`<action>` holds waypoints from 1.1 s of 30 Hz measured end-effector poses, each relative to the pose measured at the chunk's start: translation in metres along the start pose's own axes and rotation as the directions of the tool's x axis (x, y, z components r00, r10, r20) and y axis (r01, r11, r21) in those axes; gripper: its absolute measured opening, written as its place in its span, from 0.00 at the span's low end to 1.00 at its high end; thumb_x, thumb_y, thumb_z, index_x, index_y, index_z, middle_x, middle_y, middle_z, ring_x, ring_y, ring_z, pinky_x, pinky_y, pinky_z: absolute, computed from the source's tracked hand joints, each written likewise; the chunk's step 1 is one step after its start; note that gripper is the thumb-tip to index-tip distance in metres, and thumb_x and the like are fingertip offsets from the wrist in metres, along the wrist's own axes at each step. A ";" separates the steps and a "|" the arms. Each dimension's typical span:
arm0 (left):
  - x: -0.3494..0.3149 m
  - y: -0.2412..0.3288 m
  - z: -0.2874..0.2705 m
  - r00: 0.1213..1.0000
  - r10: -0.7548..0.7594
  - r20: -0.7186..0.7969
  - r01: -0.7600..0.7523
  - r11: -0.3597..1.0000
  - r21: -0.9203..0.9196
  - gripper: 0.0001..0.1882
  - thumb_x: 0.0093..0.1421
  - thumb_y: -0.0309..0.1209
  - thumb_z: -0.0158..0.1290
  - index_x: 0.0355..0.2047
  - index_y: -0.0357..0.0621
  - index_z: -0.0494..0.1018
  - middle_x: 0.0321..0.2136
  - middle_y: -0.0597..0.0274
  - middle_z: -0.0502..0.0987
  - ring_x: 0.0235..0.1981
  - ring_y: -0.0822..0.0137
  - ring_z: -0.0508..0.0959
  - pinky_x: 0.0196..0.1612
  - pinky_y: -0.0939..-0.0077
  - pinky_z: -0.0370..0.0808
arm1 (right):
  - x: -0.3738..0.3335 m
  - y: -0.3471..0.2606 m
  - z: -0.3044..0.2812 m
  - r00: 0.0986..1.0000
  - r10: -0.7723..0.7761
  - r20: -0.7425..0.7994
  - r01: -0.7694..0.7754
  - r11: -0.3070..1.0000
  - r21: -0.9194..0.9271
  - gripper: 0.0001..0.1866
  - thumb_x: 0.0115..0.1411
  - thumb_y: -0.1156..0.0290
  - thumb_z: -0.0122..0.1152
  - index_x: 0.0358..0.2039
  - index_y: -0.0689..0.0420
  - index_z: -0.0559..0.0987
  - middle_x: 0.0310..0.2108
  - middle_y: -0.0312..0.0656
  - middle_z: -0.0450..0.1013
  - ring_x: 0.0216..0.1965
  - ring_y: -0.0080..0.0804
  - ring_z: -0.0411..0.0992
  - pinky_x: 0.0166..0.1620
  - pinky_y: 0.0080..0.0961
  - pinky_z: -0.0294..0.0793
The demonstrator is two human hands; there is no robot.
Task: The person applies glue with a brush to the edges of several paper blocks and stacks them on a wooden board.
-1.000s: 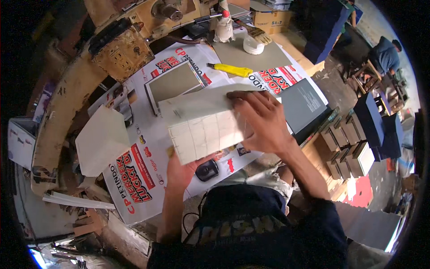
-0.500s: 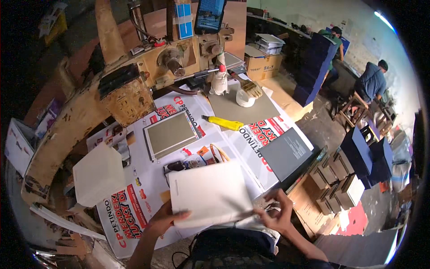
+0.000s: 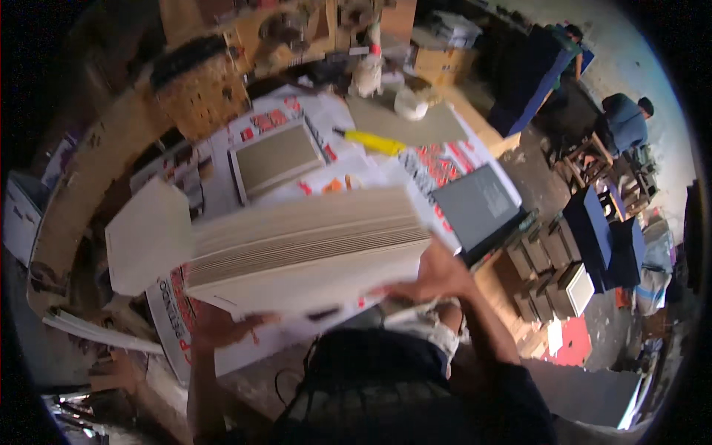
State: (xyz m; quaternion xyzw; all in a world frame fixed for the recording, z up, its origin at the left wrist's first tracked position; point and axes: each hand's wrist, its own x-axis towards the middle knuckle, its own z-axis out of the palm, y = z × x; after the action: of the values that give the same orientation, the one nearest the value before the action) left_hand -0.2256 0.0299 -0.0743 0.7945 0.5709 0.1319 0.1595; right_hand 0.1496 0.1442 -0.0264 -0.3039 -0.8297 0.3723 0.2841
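A thick block of cream-white pages (image 3: 319,241) is held up in front of me, tilted so that its layered edge shows. My left hand (image 3: 226,328) grips its lower left corner, with the thumb along the front face. At the right end, my right hand (image 3: 437,276) holds the other corner, its thumb lying on the front. Fingers behind the block are partly hidden, and motion blurs the picture. Beyond it on the table lie a yellow-handled cutter (image 3: 374,142), a grey board in a pale border (image 3: 278,159) and a dark grey book cover (image 3: 478,204).
Another white block (image 3: 148,236) stands at the left beside a heavy, worn machine (image 3: 200,93). A wrapped bottle (image 3: 366,74) and a white bowl (image 3: 410,104) stand at the back. Book blocks (image 3: 549,278) are stacked at the right. Two people sit at far right.
The block has been raised and tipped, so its page edge now shows instead of its flat cover face. My right hand has moved up onto its right end. The view has shifted.
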 end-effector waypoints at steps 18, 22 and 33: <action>0.035 -0.023 0.085 0.876 -0.479 0.053 0.475 0.840 -0.261 0.37 0.46 0.43 0.72 0.53 0.39 0.73 0.51 0.54 0.77 0.52 0.54 0.74 0.61 0.57 0.66 | 0.027 0.084 0.067 0.965 -0.215 -0.152 0.204 0.975 -0.083 0.55 0.29 0.30 0.71 0.54 0.56 0.74 0.50 0.50 0.73 0.58 0.42 0.66 0.71 0.51 0.39; 0.040 0.000 0.070 0.923 -0.382 0.046 0.369 0.845 -0.388 0.38 0.45 0.42 0.73 0.54 0.38 0.72 0.51 0.54 0.78 0.52 0.54 0.75 0.60 0.59 0.67 | 0.011 0.065 0.057 0.955 -0.113 -0.274 0.070 0.984 -0.163 0.50 0.23 0.54 0.81 0.44 0.73 0.68 0.27 0.51 0.73 0.33 0.53 0.76 0.57 0.34 0.69; 0.039 0.008 0.054 0.955 -0.292 0.047 0.287 0.876 -0.387 0.42 0.42 0.38 0.75 0.55 0.34 0.71 0.51 0.53 0.78 0.51 0.54 0.76 0.60 0.63 0.68 | -0.003 0.058 0.058 0.968 0.005 -0.251 -0.037 0.992 -0.122 0.55 0.29 0.54 0.81 0.52 0.73 0.60 0.31 0.53 0.73 0.37 0.54 0.74 0.55 0.40 0.66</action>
State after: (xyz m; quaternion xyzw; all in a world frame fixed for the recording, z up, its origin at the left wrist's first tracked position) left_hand -0.1857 0.0588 -0.1196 0.6516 0.6465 0.2227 0.3285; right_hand 0.1277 0.1474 -0.1054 -0.3745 -0.8059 0.2809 0.3626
